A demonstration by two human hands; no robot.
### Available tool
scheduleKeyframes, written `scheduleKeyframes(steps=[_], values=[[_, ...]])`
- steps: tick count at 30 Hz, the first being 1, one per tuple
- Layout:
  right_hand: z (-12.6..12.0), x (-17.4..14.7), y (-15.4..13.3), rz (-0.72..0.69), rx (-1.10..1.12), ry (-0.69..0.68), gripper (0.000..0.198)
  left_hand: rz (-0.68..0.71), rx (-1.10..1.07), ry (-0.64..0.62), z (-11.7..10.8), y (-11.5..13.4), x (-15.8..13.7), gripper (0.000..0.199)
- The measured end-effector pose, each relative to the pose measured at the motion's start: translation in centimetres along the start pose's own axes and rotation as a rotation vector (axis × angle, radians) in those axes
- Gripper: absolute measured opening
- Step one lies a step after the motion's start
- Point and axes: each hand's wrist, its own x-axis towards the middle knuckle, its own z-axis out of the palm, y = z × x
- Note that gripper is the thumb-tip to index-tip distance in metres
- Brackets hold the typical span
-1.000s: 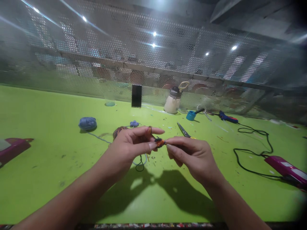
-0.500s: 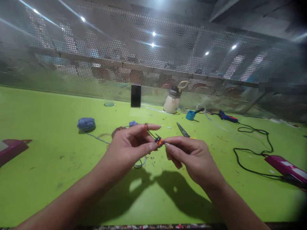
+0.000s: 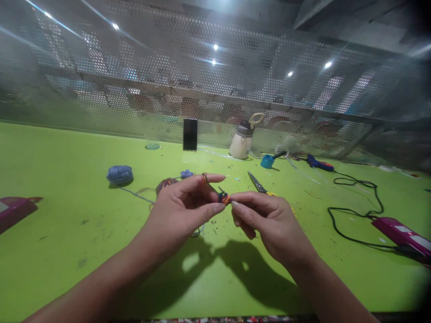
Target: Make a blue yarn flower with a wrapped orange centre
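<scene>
Piece (image 3: 225, 199) held above bench (image 3: 60, 170), between hands — pinched by left hand's (image 3: 173, 206) thumb; right hand's (image 3: 267, 217) fingers closed together, apparently on hook (image 3: 221, 190). Hook tip now exposed, yarn (image 3: 212, 188) drawn straighter — work seemingly mid-loop.

Small orange and dark-blue yarn piece (image 3: 225, 198)
Held above the bench (image 3: 60, 233), a dark strand (image 3: 212, 187) running from it toward far left.
</scene>
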Motion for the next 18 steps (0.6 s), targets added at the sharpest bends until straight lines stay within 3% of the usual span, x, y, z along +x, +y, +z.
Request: scheduleKeyframes(steps=[6,11,18], values=[[-0.02,-0.12,-0.26,-0.031,-0.06,-0.002,0.014,-0.033,-0.026,0.014,-0.02,0.2,-0.34,0.038],[-0.1,-0.23,-0.21,-0.054,-0.1,0.01,0.013,-0.062,-0.037,0.015,-0.17,0.19,-0.44,0.026],[-0.05,-0.26,-0.35,-0.057,-0.127,0.004,0.014,-0.005,-0.04,0.03,-0.33,-0.24,-0.2,0.03]])
